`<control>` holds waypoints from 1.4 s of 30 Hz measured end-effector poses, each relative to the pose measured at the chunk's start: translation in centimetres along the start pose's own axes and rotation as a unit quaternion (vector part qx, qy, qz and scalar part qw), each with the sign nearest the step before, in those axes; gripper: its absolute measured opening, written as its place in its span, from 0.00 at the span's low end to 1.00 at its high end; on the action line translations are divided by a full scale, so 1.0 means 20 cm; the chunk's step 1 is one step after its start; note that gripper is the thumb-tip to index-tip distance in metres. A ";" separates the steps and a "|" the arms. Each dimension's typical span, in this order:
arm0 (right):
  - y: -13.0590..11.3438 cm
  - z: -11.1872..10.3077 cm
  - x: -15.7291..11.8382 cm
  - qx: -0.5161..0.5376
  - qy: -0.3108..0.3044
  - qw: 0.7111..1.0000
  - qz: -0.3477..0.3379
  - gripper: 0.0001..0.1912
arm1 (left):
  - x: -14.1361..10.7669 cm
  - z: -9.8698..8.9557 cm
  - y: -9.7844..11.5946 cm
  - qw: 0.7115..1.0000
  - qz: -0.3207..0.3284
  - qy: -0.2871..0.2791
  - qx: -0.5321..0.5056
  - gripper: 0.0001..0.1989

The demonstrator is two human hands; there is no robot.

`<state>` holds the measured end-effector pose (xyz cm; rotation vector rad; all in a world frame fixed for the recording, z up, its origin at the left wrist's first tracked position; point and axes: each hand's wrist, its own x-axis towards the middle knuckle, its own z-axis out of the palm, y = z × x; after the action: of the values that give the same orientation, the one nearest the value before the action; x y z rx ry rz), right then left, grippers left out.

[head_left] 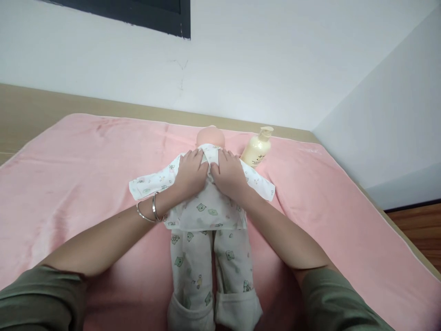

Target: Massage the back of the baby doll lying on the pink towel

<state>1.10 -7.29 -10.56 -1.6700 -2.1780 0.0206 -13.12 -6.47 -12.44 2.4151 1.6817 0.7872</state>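
A baby doll (211, 136) lies on a pink blanket, its bald head at the far end and its face not visible. It is dressed in a white printed top (213, 211) and matching trousers (195, 262) with turned-up cuffs. My left hand (193, 171) rests on the upper left of the top, fingers spread over the shoulder. On the right shoulder lies my right hand (230, 172), its fingers also apart. Both thumbs almost meet at the middle, near the neckline. The sleeves stretch out to either side.
A cream pump bottle (257, 148) leans at the doll's upper right, beside the sleeve. The pink blanket (327, 220) covers a wooden surface (138, 109) that ends at a white wall. A dark frame (161, 16) is on the wall.
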 end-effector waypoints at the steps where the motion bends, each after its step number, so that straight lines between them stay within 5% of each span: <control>1: -0.03 0.00 -0.03 -0.007 0.000 1.000 -0.007 0.29 | 0.03 0.00 -0.02 1.000 -0.019 -0.003 -0.021 0.19; 6: -0.07 0.01 -0.08 0.049 -0.005 0.999 -0.009 0.31 | 0.05 -0.02 -0.01 0.995 -0.069 0.017 -0.063 0.19; 14: 0.13 0.00 0.12 0.075 -0.011 0.997 0.017 0.21 | -0.16 0.01 0.14 0.997 0.048 0.057 -0.024 0.26; 24: -0.07 -0.09 -0.09 -0.087 -0.028 0.995 -0.046 0.30 | 0.07 -0.06 -0.03 0.991 -0.069 -0.003 -0.110 0.12; 30: 0.06 -0.09 0.06 0.024 -0.065 0.998 -0.009 0.25 | -0.04 -0.07 0.08 0.999 0.010 0.023 0.034 0.17; 34: 0.12 -0.08 0.11 0.050 -0.077 0.996 0.012 0.26 | -0.09 -0.08 0.14 0.998 0.045 0.039 0.037 0.20; 42: -0.03 -0.16 -0.01 -0.044 -0.070 0.996 -0.038 0.15 | 0.09 -0.12 -0.01 0.986 -0.127 -0.078 -0.079 0.18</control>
<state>1.64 -8.25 -7.61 -1.6764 -2.3771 0.0206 -14.00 -5.32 -9.75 2.0480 1.7476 0.6490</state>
